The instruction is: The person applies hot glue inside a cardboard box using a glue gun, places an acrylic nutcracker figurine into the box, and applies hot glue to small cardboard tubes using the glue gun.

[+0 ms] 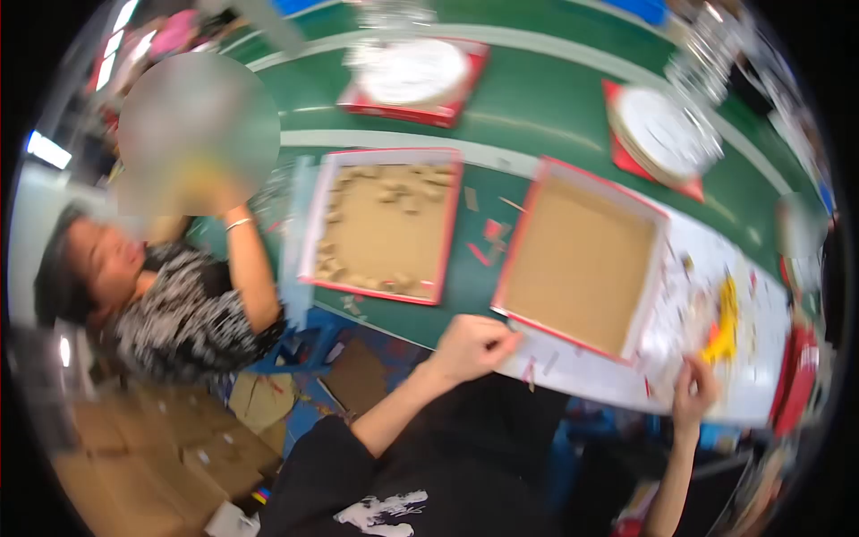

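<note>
My left hand (474, 347) is closed, thumb against curled fingers, by the near left corner of a shallow red-edged box (582, 255) with a bare brown bottom. Whatever it may hold is too small to make out. On the right, my right hand (694, 391) has its fingers pinched together over the white surface (752, 376), just below a yellow object (727, 318). Nothing clear shows in that pinch. A second red-edged box (385, 224) at the left holds several small brown pieces along its sides.
A co-worker (188, 304) stands at the left with an arm raised. Stacked white discs (416, 72) on a red box and another stack (658, 130) lie at the back. Red and pink scraps (490, 234) lie between the boxes. Cartons (152, 456) stand at lower left.
</note>
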A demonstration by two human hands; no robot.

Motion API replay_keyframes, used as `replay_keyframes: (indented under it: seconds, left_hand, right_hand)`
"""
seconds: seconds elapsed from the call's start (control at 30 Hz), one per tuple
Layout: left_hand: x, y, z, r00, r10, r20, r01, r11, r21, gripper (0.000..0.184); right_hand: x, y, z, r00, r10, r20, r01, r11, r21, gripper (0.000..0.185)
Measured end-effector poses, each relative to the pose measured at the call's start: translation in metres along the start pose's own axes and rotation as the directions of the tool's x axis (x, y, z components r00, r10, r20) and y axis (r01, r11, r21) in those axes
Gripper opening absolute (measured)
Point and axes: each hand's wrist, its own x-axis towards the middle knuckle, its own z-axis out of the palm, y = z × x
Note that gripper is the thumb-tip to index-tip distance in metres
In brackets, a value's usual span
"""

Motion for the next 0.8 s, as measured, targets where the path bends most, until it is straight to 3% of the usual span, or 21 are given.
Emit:
replay_keyframes:
  seconds: [0.03, 0.07, 0.13, 0.27, 0.33, 0.8]
  left_hand:
    - [0.0, 0.001, -0.001, 1.0, -0.002, 0.017, 0.002, 1.0, 0.012, 0.027]
    - [0.0, 0.002, 0.0, 1.0, -0.01, 0.013, 0.01, 1.0, 0.014, 0.027]
    - [0.0, -0.002, 0.002, 1.0, -0.017, 0.023, 0.016, 1.0, 0.016, 0.028]
    - [-0.009, -0.004, -0.002, 0.991, -0.108, 0.082, 0.108, 0.994, 0.007, 0.031]
    - [-0.005, -0.001, -0.002, 0.996, -0.073, 0.059, 0.073, 0.997, -0.005, 0.031]
    - [-0.006, -0.003, 0.0, 0.999, -0.024, 0.042, 0.027, 0.996, -0.079, 0.033]
  right_hand:
    - [0.003, -0.005, 0.005, 0.984, -0.161, -0.079, 0.16, 0.987, -0.022, 0.014]
    - [-0.003, -0.002, 0.003, 0.999, -0.052, -0.017, 0.052, 0.998, 0.025, 0.013]
    - [0.006, -0.018, 0.005, 0.995, -0.092, -0.037, 0.09, 0.995, -0.043, 0.008]
    - [-0.001, -0.029, -0.001, 0.999, 0.049, -0.005, -0.05, 0.999, -0.02, 0.011]
    - [-0.007, -0.035, -0.006, 0.994, 0.11, -0.003, -0.11, 0.993, -0.032, 0.011]
    - [-0.042, -0.076, -0.017, 0.975, 0.201, -0.1, -0.206, 0.978, -0.043, 0.011]
